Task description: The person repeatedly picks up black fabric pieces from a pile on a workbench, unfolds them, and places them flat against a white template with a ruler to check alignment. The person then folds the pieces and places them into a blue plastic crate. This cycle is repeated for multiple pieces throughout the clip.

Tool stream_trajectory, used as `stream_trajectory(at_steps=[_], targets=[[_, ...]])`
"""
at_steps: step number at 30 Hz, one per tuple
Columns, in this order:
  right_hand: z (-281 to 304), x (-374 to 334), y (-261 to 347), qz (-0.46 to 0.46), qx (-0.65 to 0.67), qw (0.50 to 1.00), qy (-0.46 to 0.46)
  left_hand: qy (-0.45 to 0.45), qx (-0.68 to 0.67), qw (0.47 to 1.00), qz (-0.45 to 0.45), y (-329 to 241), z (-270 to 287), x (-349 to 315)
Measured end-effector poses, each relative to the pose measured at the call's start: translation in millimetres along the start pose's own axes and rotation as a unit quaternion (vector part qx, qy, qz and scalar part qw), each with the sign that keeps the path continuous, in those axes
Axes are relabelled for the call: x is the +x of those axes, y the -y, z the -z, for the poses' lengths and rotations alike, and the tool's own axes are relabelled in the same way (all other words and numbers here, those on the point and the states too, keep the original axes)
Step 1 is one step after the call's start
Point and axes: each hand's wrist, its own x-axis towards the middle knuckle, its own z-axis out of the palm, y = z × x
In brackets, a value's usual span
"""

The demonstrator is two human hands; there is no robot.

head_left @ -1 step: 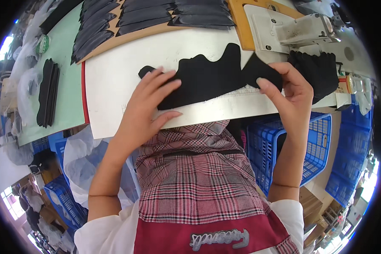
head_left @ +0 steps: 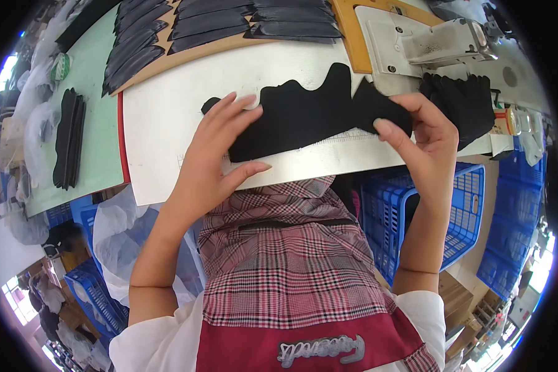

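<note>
A black cut fabric piece point(head_left: 301, 115) with a wavy far edge lies on the white tabletop point(head_left: 161, 139). My left hand point(head_left: 220, 139) rests over its left end, fingers spread, thumb out near the table's front edge. At the other end, my right hand point(head_left: 425, 127) pinches the fabric between thumb and fingers, and that end is lifted a little. Beyond my right hand sits a pile of black pieces point(head_left: 462, 105), partly hidden by the hand.
A sewing machine point(head_left: 446, 46) stands at the far right. Rows of dark pieces lie on a brown board point(head_left: 186, 62) at the back. Left, a green surface point(head_left: 99, 149) bears a black stack point(head_left: 70, 139). A blue basket point(head_left: 384, 229) stands below right.
The left hand's fingers have shifted very slightly on the fabric. Otherwise the two frames look almost the same; the right hand keeps its pinch.
</note>
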Motion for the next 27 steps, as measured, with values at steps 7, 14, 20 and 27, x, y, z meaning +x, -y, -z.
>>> stream_trajectory(at_steps=[7, 14, 20, 27], targets=[[3, -8, 33, 0.025, 0.008, 0.99, 0.137, 0.068, -0.496, 0.864, 0.058, -15, -19, 35], [-5, -13, 9, -0.054, 0.055, 0.995, 0.064, -0.007, -0.421, 0.883, 0.205, -25, -12, 0], [-23, -6, -17, -0.105, 0.15, 0.982, 0.044, -0.16, -0.321, 0.907, 0.221, -37, -19, -21], [-27, -1, -36, -0.057, 0.052, 0.997, 0.024, -0.193, -0.148, 0.943, 0.228, -32, -24, -23]])
